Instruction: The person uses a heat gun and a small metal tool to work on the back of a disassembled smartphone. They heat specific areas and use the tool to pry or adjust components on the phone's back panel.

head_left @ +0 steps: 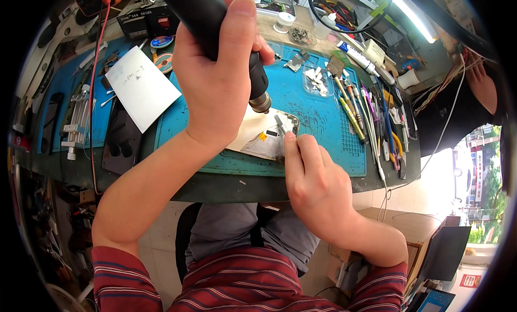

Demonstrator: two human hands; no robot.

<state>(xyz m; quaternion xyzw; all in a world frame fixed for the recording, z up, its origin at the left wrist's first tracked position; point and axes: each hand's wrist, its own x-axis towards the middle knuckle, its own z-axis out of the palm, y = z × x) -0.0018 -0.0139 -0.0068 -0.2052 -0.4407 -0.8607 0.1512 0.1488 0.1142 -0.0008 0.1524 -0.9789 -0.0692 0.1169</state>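
Observation:
My left hand (218,78) is wrapped round a black hot air gun (200,21), its metal nozzle (260,102) pointing down just above an opened phone (267,145). A pale sheet or panel (242,130) covers the phone's left part, and a small yellow piece shows on its inside. My right hand (318,177) pinches a slim grey metal tool (281,124), its tip over the phone's upper right part. I cannot make out the tool's exact kind, since my fingers hide most of it. The phone lies on a blue work mat (323,126).
On the right lie several pens, screwdrivers (351,107) and pliers (399,148). A clear tray of white bits (318,80) stands behind the phone. To the left are a white paper (141,88), a dark phone (121,137) and a metal clamp (79,121). Another person's arm (481,86) shows far right.

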